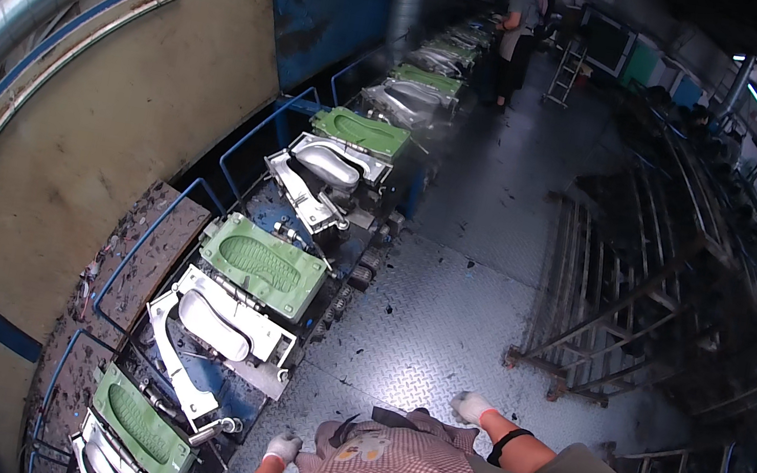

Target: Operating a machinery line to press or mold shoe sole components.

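Observation:
My left hand [284,444], in a white glove, hangs beside the row of moulds with its fingers curled in and nothing seen in them. Out to the right, above the metal floor, my right hand [470,407] is also gloved and loosely closed, apart from everything. Nearest my left hand is an open shoe-sole mould, with a green lower half [141,425] and a silver metal frame [194,386] beside it. Farther up lie another green mould half [262,263] with a patterned sole cavity and a silver sole-shaped core [214,326].
More open moulds [360,133] run along the bench into the distance, with blue tube rails [144,249] behind them. Metal racks [606,302] stand to the right of the tread-plate floor [421,342]. Another person [517,36] stands far up by the bench, near a stepladder [566,71].

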### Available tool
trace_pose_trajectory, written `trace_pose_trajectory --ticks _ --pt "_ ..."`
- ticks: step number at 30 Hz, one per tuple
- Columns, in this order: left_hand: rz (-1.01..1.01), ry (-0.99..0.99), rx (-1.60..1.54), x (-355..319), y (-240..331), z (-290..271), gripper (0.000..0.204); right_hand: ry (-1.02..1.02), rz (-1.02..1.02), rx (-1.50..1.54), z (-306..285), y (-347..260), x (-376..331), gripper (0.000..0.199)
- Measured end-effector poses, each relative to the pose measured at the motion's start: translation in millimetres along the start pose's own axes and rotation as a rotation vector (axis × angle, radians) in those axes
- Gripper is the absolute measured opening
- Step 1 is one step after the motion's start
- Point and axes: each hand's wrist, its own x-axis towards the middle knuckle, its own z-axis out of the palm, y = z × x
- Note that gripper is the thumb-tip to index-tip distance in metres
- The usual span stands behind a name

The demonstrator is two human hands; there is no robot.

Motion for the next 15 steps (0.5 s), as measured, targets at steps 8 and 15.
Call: trace_pose_trajectory --ticks 8,15 --pt "0.019 -0.019 -0.063 -8.0 68.5 37.3 0.032 -0.084 0.174 -0.384 -56.9 44.5 52.2 0.038" --pt "0.008 -0.011 -0.018 14.2 123.9 37.7 0.035 0.022 -0.040 -0.471 -92.0 6.6 71.6 0.042"
